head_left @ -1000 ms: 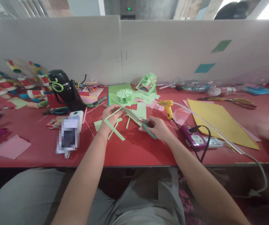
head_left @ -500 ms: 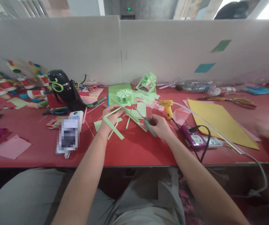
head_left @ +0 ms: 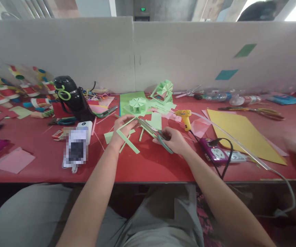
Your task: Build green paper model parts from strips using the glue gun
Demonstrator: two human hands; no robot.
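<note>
Closing the scissors (head_left: 153, 132), my right hand (head_left: 175, 141) has slid back toward me since half a second ago. The blades now lie nearly shut along the strip (head_left: 128, 141) (they stood parted just before), so I judge another snip made. My left hand (head_left: 122, 129) pinches the strip's far end, palm down, wrist low over the table (head_left: 150, 164). My right fingers grip the handles, forearm angling in. The strip sits between both hands, just above the table.

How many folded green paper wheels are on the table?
2: one wheel lies just beyond the left hand; the second wheel sits farther back, near the partition. Paper scraps may hide more.
</note>
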